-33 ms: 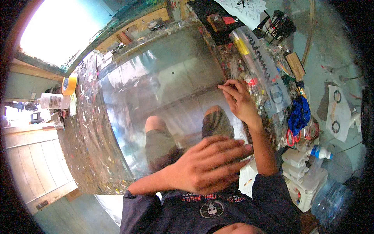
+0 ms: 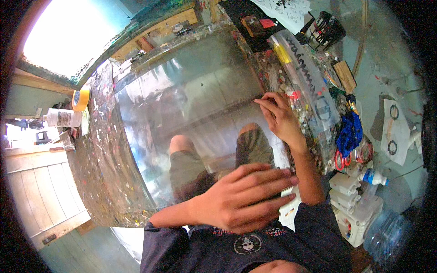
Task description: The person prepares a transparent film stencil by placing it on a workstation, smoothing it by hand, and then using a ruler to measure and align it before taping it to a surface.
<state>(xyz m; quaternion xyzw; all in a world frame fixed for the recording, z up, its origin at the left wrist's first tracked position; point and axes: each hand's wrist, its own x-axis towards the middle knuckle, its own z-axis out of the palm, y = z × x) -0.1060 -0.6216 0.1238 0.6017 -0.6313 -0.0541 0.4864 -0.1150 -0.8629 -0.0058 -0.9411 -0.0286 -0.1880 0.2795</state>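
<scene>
A clear, shiny sheet (image 2: pixel 200 91), glass or plastic, lies on the paint-stained table (image 2: pixel 102 154) and mirrors a pair of bent knees. Across its near edge reaches my left hand (image 2: pixel 246 195), fingers stretched out to the right and slightly apart, with nothing seen in them. At the sheet's right side is my right hand (image 2: pixel 282 118). Its thumb and fingertips come together in a pinch over the sheet. Whatever they may hold is too small to make out, and whether they touch the sheet I cannot tell.
Right of the sheet lies a clear plastic strip (image 2: pixel 312 84) with dark lettering. Beyond it are red-handled scissors (image 2: pixel 340 160), a blue cloth (image 2: pixel 349 133) and a black mesh cup (image 2: pixel 324 32). A yellow tape roll (image 2: pixel 82 98) and white bottle (image 2: pixel 63 118) stand at the left.
My left hand's fingers have spread a little and shifted slightly down and to the right. My right hand stays in place.
</scene>
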